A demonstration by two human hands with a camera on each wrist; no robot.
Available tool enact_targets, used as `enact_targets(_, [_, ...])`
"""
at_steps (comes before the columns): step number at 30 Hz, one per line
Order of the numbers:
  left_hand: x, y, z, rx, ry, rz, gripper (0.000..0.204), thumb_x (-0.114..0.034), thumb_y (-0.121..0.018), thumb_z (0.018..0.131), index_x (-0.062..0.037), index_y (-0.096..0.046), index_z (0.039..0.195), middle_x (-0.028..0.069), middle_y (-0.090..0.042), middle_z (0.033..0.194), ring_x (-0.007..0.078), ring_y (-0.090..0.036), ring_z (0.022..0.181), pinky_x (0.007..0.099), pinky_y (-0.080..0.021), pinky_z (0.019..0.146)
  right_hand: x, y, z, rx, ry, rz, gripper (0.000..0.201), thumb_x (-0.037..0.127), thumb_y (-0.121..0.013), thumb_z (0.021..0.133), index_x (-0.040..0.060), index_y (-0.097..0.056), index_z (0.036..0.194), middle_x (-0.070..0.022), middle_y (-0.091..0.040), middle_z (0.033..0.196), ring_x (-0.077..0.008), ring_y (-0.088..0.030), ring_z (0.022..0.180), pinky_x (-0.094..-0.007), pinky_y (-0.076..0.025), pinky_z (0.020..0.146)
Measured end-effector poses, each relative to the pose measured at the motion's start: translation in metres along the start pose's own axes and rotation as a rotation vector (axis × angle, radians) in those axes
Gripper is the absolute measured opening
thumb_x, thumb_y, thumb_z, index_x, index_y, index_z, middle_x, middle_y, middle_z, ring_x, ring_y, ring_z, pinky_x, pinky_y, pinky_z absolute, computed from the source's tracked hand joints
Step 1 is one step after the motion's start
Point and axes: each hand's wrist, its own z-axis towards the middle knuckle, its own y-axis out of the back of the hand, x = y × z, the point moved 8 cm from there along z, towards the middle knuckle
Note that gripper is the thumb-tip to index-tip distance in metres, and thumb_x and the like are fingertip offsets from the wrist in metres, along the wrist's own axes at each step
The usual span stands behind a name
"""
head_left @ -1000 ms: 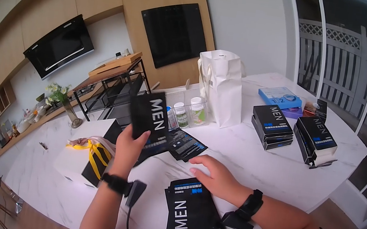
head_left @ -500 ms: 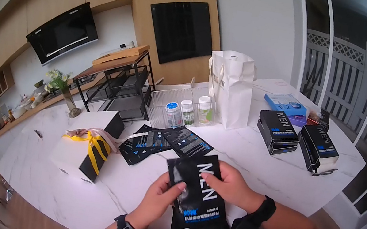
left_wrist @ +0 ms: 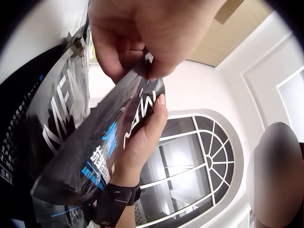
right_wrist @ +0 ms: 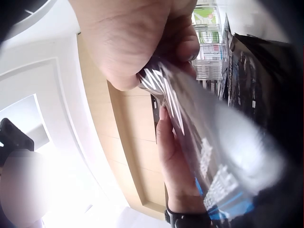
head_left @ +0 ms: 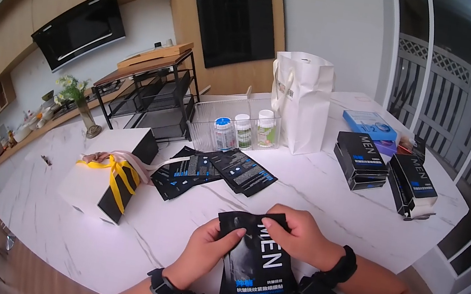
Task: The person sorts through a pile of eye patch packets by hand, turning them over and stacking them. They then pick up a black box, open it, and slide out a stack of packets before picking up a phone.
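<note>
A glossy black sachet (head_left: 249, 258) marked MEN is pinched near its top edge by both hands. My left hand (head_left: 203, 251) has its thumb on the front at the left corner. The right hand (head_left: 302, 237) grips the opposite corner, thumb likewise in front. Below the sachet lies a stack of similar sachets, mostly hidden by it. In the left wrist view, another MEN sachet (left_wrist: 59, 107) stands out beside the held sachet (left_wrist: 109, 137). Further back on the table, several black sachets (head_left: 244, 172) lie fanned out, printed side up.
On the marble table (head_left: 166, 246), a white box (head_left: 89, 186) with yellow ribbon sits left. A clear bin (head_left: 201, 130) with bottles and a white paper bag (head_left: 308, 106) stand behind. Black MEN boxes (head_left: 360, 159) and a blue box (head_left: 370, 124) are at right.
My left hand has carried the sachet from above the fanned ones to the front stack. The right hand has taken hold of its other corner, and the sachet has lowered slightly.
</note>
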Motion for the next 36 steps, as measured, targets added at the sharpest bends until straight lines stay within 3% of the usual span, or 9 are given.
enact_targets(5, [0.004, 0.003, 0.0, -0.005, -0.012, 0.043, 0.021, -0.014, -0.058, 0.085, -0.0008, -0.058, 0.102, -0.0035, -0.058, 0.088, 0.0022, -0.048, 0.076, 0.0163, -0.039, 0.067, 0.006, 0.004, 0.001, -0.033, -0.024, -0.138, 0.019, 0.018, -0.054, 0.086, -0.0001, -0.054, 0.081, -0.0078, -0.052, 0.059, -0.012, -0.045, 0.05, -0.025, -0.038, 0.049])
enact_targets(10, [0.002, -0.002, -0.001, 0.087, -0.061, 0.105, 0.022, -0.014, -0.058, 0.085, -0.0004, -0.057, 0.103, -0.0032, -0.058, 0.087, 0.0022, -0.046, 0.074, 0.016, -0.038, 0.066, -0.015, 0.004, 0.006, -0.054, -0.113, -0.11, 0.023, 0.021, -0.051, 0.088, -0.0005, -0.055, 0.082, -0.0079, -0.053, 0.059, -0.011, -0.049, 0.051, -0.0263, -0.04, 0.05])
enact_targets(14, [0.003, 0.004, 0.002, -0.009, -0.02, 0.082, 0.022, -0.013, -0.058, 0.085, 0.0006, -0.057, 0.103, -0.0018, -0.059, 0.09, 0.0034, -0.05, 0.079, 0.0178, -0.041, 0.071, -0.019, 0.005, 0.003, -0.119, -0.141, 0.045, 0.022, 0.021, -0.053, 0.088, 0.0001, -0.055, 0.081, -0.0067, -0.054, 0.058, -0.0086, -0.049, 0.052, -0.026, -0.039, 0.049])
enact_targets(16, [0.006, 0.003, 0.003, 0.016, -0.013, 0.066, 0.022, -0.012, -0.058, 0.085, 0.0009, -0.057, 0.103, -0.0011, -0.06, 0.091, 0.0043, -0.051, 0.082, 0.0188, -0.041, 0.073, -0.004, -0.003, 0.001, 0.04, -0.061, -0.104, 0.022, 0.022, -0.054, 0.087, 0.0006, -0.055, 0.08, -0.0056, -0.053, 0.056, -0.0086, -0.046, 0.05, -0.0256, -0.037, 0.047])
enact_targets(18, [0.009, 0.003, 0.004, 0.02, -0.031, 0.1, 0.022, -0.012, -0.057, 0.086, 0.0007, -0.057, 0.103, -0.0006, -0.06, 0.091, 0.005, -0.051, 0.083, 0.0189, -0.041, 0.074, 0.006, -0.005, 0.0, 0.047, 0.013, -0.132, 0.022, 0.021, -0.055, 0.086, 0.0007, -0.054, 0.078, -0.0047, -0.049, 0.054, -0.0093, -0.042, 0.047, -0.0253, -0.036, 0.046])
enact_targets(20, [0.006, 0.002, 0.003, 0.004, -0.045, 0.076, 0.022, -0.013, -0.058, 0.086, -0.0003, -0.057, 0.103, -0.0017, -0.06, 0.09, 0.0041, -0.051, 0.08, 0.018, -0.041, 0.071, -0.002, 0.002, 0.001, -0.042, -0.076, -0.129, 0.023, 0.021, -0.054, 0.086, 0.0006, -0.054, 0.076, -0.005, -0.049, 0.053, -0.0099, -0.041, 0.047, -0.0254, -0.036, 0.045])
enact_targets(22, [0.006, 0.002, 0.003, 0.017, -0.044, 0.078, 0.022, -0.013, -0.058, 0.086, -0.0008, -0.057, 0.103, -0.0024, -0.059, 0.089, 0.0034, -0.049, 0.078, 0.0174, -0.04, 0.069, -0.007, 0.01, 0.004, -0.119, -0.07, -0.078, 0.024, 0.022, -0.053, 0.087, -0.0001, -0.055, 0.078, -0.0054, -0.053, 0.056, -0.0095, -0.049, 0.049, -0.0246, -0.039, 0.048])
enact_targets(33, [0.013, -0.003, 0.001, 0.076, 0.069, 0.075, 0.02, -0.01, -0.06, 0.083, -0.0011, -0.057, 0.101, -0.0004, -0.061, 0.091, 0.0045, -0.054, 0.079, 0.0181, -0.043, 0.069, -0.02, 0.015, 0.003, -0.177, -0.119, 0.199, 0.022, 0.019, -0.048, 0.091, -0.002, -0.056, 0.091, -0.0004, -0.058, 0.074, -0.0034, -0.05, 0.065, -0.02, -0.042, 0.057])
enact_targets(36, [0.006, 0.003, 0.004, -0.001, -0.036, 0.0, 0.019, -0.009, -0.06, 0.083, -0.001, -0.058, 0.101, 0.0009, -0.062, 0.091, 0.0054, -0.055, 0.081, 0.0195, -0.044, 0.072, -0.019, 0.006, 0.0, -0.121, -0.067, 0.215, 0.024, 0.021, -0.055, 0.087, -0.0017, -0.055, 0.096, -0.0024, -0.06, 0.079, -0.0053, -0.053, 0.07, -0.0211, -0.044, 0.062])
